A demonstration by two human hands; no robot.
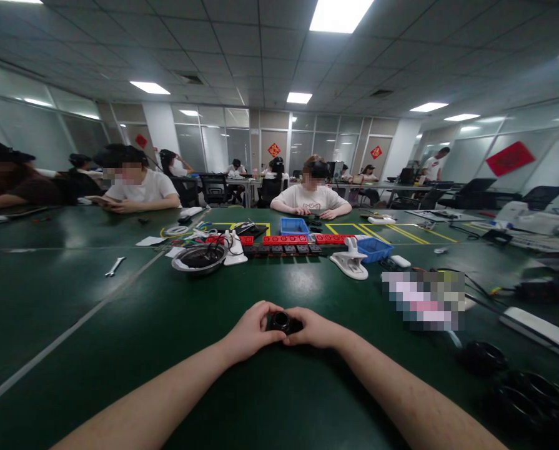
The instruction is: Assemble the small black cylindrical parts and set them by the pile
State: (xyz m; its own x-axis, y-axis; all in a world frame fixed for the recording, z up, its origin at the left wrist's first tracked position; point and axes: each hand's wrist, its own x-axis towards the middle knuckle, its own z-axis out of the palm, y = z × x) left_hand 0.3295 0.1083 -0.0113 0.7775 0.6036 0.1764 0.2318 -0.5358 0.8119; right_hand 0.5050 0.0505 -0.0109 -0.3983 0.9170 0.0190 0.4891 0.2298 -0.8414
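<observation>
Between my two hands is a small black round part with a hole (280,321), low over the green table (204,381) in front of me. My left hand (255,328) closes around its left side, thumb at the near edge. The fingers of my right hand (314,328) curl at its right side, partly covering it. Whether the part touches the table I cannot tell.
Black rings (523,397) lie at the near right beside a white power strip (541,328). Ahead are a metal bowl (199,270), a white clamp (351,262), blue bins (373,249) and red socket strips (286,240). A wrench (115,267) lies left. People sit around.
</observation>
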